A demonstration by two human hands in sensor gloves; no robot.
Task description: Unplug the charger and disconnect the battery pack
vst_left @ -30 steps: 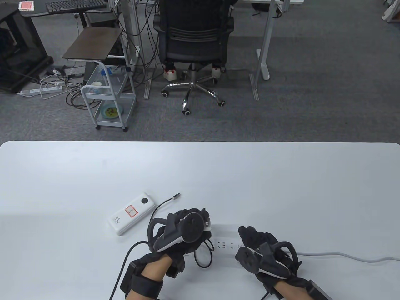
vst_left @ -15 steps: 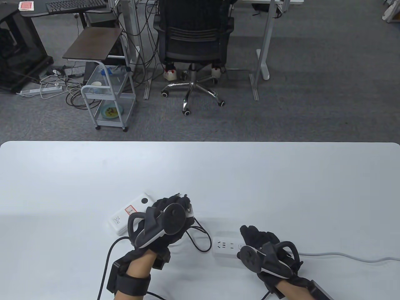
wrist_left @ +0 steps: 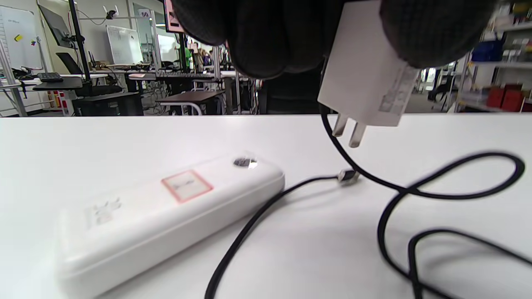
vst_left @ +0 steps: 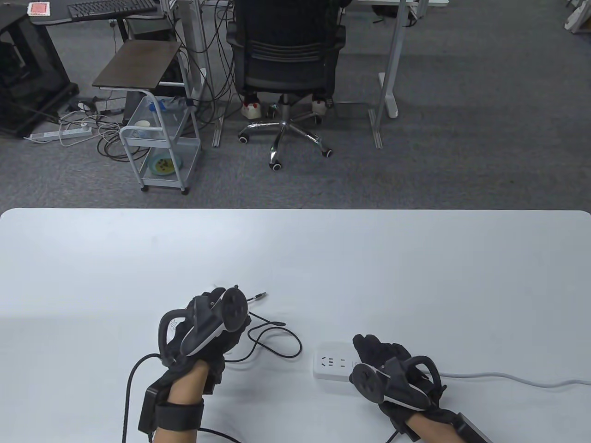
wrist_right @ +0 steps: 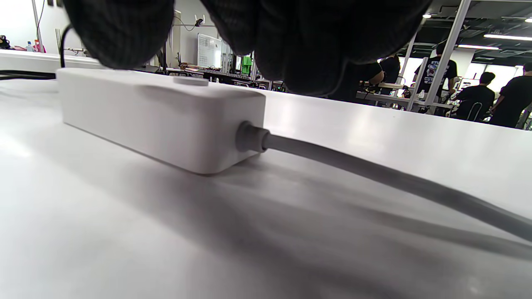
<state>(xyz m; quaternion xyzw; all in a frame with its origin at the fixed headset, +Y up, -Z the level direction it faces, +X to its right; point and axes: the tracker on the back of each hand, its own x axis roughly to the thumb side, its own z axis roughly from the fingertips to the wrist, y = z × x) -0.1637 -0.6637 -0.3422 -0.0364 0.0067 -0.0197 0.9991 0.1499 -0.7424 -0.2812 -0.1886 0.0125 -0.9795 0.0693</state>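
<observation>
My left hand (vst_left: 210,307) grips the white charger (wrist_left: 365,83) and holds it above the table, its two prongs (wrist_left: 349,131) bare. The hand is over the white power bank (wrist_left: 166,207), which is mostly hidden in the table view. The charger's black cable (vst_left: 277,341) loops on the table. Its free connector (vst_left: 262,294) lies beside the power bank, not plugged in. My right hand (vst_left: 376,353) rests on the right end of the white power strip (vst_left: 330,364), fingers pressing its top (wrist_right: 311,41). The strip's sockets show empty.
The strip's grey cord (vst_left: 508,378) runs right, off the table edge. A black glove wire (vst_left: 131,392) trails from my left wrist toward the front edge. An office chair (vst_left: 286,69) and a cart (vst_left: 157,138) stand on the floor beyond the table.
My left hand has moved left and away from the power strip with the charger, over the power bank. The cable dragged along into a loop. The right hand stayed on the strip.
</observation>
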